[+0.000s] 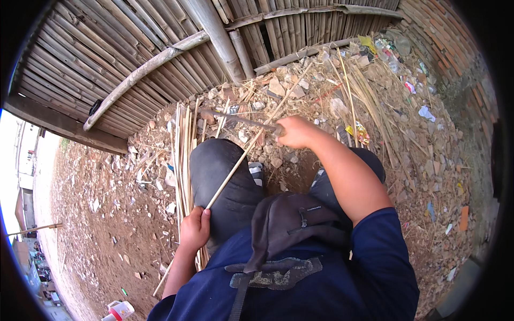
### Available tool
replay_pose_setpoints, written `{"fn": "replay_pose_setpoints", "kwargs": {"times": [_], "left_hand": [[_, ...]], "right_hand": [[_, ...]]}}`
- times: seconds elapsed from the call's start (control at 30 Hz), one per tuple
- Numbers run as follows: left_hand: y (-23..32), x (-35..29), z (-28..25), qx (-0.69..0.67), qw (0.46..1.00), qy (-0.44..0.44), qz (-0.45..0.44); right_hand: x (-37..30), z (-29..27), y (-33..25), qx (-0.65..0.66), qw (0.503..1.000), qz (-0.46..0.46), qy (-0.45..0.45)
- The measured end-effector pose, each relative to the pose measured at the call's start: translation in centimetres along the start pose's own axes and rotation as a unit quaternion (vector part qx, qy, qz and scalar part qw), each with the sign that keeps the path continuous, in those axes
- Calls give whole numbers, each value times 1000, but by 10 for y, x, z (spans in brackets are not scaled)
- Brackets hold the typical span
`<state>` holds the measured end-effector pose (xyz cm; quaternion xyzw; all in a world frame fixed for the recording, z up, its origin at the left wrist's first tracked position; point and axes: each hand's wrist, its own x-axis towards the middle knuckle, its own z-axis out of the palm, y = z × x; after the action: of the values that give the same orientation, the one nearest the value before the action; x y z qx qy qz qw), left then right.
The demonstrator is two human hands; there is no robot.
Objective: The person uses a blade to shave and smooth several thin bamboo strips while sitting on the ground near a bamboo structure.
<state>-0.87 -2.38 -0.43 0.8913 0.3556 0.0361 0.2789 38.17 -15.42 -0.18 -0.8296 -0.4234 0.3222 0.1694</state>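
My left hand (pixel 194 230) is closed around a long, thin bamboo strip (pixel 230 175) beside my left knee. The strip slants up and to the right across my thigh, and its lower end sticks out past my left forearm. In my right hand (pixel 294 131), above the gap between my knees, is the handle of a long-bladed knife (pixel 241 120). Its blade points left and crosses the strip; whether it touches the strip I cannot tell. A bundle of split bamboo strips (pixel 183 160) lies along the outside of my left leg.
A bamboo wall (pixel 150 69) with a thick post (pixel 217 40) stands ahead, and a brick wall (pixel 444 37) at the right. Rubble and litter cover the ground. More bamboo strips (pixel 369 101) lie ahead right. A red-and-white plastic container (pixel 119 310) is at lower left.
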Motion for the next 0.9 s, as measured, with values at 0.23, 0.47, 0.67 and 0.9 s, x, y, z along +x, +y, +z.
{"fn": "replay_pose_setpoints", "kwargs": {"times": [0.23, 0.47, 0.67, 0.9], "left_hand": [[-9, 1, 4, -22, 1000, 0, 21], [-3, 3, -3, -3, 1000, -20, 6], [-11, 4, 2, -26, 999, -10, 35], [-6, 6, -4, -45, 998, -22, 27]], "right_hand": [[6, 11, 1, -10, 997, -61, -40], [3, 4, 5, -24, 999, -31, 15], [-1, 18, -14, -56, 993, -98, -24], [18, 16, 27, -28, 996, -29, 81]]}}
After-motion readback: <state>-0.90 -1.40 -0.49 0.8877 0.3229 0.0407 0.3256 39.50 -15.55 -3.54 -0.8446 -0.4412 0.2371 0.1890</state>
